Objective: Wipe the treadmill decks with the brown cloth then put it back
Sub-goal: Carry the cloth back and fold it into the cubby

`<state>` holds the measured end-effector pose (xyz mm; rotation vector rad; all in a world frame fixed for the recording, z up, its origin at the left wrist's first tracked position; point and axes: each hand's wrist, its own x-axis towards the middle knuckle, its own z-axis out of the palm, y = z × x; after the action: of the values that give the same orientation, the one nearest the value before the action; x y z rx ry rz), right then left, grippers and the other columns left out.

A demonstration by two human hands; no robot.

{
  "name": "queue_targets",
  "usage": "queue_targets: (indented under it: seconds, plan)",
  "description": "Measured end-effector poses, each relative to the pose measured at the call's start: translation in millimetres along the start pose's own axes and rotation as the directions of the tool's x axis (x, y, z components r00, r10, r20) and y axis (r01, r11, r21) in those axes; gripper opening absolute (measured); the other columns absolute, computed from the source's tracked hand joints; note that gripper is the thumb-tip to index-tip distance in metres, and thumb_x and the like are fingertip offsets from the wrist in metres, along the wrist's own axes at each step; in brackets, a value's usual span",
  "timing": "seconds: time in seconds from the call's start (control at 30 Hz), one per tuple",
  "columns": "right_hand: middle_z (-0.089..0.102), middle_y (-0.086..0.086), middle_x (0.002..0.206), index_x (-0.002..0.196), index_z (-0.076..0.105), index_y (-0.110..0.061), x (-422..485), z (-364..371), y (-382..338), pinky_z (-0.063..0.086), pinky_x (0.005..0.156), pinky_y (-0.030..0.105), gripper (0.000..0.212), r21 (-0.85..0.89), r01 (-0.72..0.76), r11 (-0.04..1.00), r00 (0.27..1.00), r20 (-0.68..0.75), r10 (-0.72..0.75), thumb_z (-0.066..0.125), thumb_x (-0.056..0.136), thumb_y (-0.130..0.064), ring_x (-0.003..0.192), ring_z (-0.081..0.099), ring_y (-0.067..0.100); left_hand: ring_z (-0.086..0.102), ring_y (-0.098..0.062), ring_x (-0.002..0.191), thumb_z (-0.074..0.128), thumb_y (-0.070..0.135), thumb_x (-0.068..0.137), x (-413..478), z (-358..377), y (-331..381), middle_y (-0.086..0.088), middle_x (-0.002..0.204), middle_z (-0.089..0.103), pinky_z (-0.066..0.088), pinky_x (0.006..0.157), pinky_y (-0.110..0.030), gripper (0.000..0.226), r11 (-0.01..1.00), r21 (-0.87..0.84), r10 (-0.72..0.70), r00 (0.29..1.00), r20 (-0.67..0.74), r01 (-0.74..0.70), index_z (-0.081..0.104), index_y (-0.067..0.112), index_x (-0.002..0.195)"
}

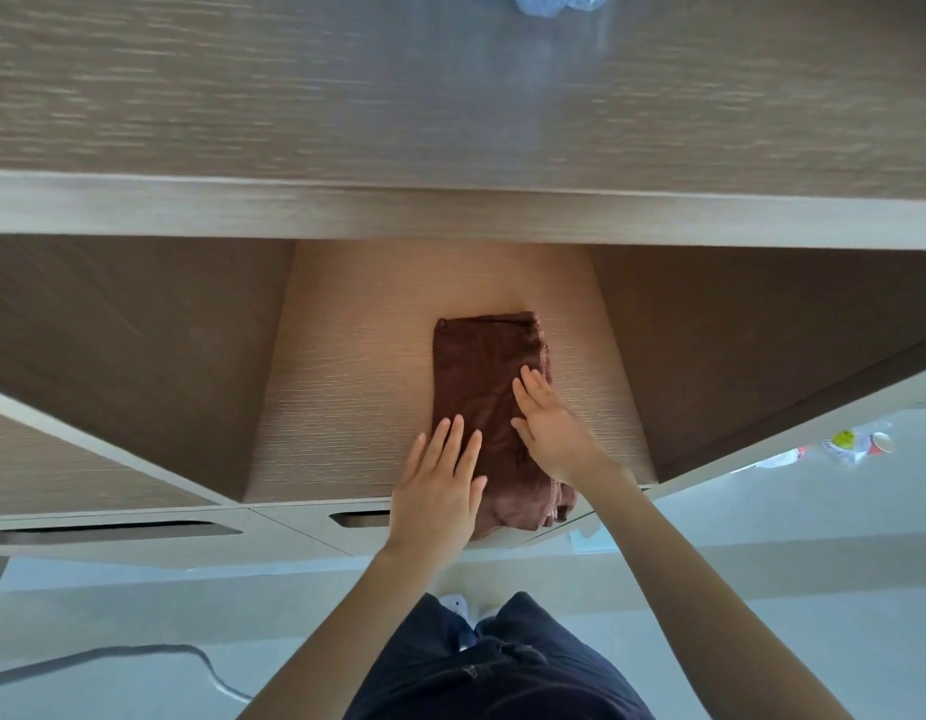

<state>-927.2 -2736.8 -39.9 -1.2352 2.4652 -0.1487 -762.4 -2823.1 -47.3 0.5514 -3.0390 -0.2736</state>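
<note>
Both hands, left (440, 491) and right (549, 433), press flat with straight fingers on the folded cloth (481, 376) lying in the shelf (346, 366), gripping nothing.

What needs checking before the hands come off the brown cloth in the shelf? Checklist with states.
1. Brown cloth lies on the shelf floor: ok.
2. Far part of the cloth folded flat: ok.
3. Near end inside the front edge: not ok, it bunches and hangs over.
4. Left hand flat on the cloth, fingers straight, no grip: ok.
5. Right hand flat on the cloth, no grip: ok.
6. Cloth apart from both side walls: ok.
</note>
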Motion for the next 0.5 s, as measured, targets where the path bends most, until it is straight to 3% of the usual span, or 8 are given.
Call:
queue_targets:
  seconds: [0.13, 0.23, 0.5]
  plan:
    - [-0.002, 0.003, 0.160, 0.151, 0.013, -0.008, -17, -8, -1, 0.020, 0.117, 0.029, 0.056, 0.058, 0.001, 0.998, 0.997, -0.077, 0.004, 0.037, 0.102, -0.020, 0.147, -0.002, 0.013, 0.000, -0.018, 0.145, 0.013, 0.036, 0.103, 17, 7, -7, -0.006, 0.158, 0.004, -0.005, 0.118, -0.038, 0.050, 0.999, 0.042, -0.015, 0.998, 0.062, 0.012, 0.008, 0.020, 0.150]
    - [0.002, 0.001, 0.160, 0.151, 0.015, -0.011, -38, -1, -3, 0.021, 0.114, 0.029, 0.057, 0.043, 0.018, 0.999, 0.998, -0.068, -0.015, 0.039, 0.101, -0.025, 0.147, 0.002, 0.012, 0.002, -0.015, 0.145, 0.016, 0.034, 0.103, 26, 9, -13, -0.003, 0.158, 0.008, -0.005, 0.117, -0.038, 0.048, 0.999, 0.046, -0.005, 0.998, 0.061, 0.002, 0.011, 0.023, 0.150]
    - [-0.004, 0.012, 0.159, 0.149, 0.005, -0.002, 3, -1, 10, 0.002, 0.119, 0.028, 0.058, -0.098, -0.010, 0.995, 1.000, 0.015, 0.011, 0.027, 0.104, -0.030, 0.147, -0.008, 0.020, 0.000, -0.013, 0.145, 0.018, 0.033, 0.103, 57, 10, -26, 0.000, 0.158, 0.007, -0.004, 0.117, -0.041, 0.048, 0.999, 0.031, -0.030, 0.997, 0.075, 0.028, 0.011, 0.025, 0.150]
